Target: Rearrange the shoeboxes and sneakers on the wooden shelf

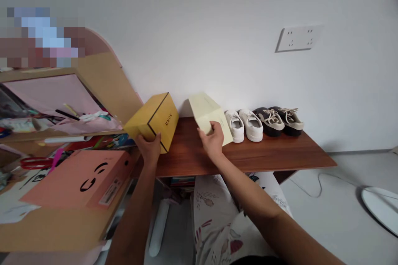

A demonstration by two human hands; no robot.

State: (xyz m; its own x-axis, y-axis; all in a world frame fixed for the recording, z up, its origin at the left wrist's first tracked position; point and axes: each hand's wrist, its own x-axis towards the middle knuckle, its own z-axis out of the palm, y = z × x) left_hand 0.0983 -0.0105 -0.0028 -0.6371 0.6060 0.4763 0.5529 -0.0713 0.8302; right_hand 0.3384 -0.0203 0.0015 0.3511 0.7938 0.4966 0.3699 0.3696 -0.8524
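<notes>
My left hand (150,147) grips the lower end of a yellow box (158,120) with black edge lines and dark lettering, tilted above the left part of the dark wood bench (186,161). My right hand (214,137) is closed on the front of a pale yellow box (207,107), thumb and fingers at its edge. That pale box leans at an angle beside the white shoes, and its underside is hidden. Two white shoes (243,126) stand just right of it. Further right, a pair of black shoes (278,122) with cream laces and soles stands on the bench.
A pink box (81,178) lies on the light wood desk (59,227) at left, near red-handled scissors (36,162) and scattered items. A wall socket panel (298,38) is at upper right. A cable (320,184) runs over the floor to a white round object (381,209).
</notes>
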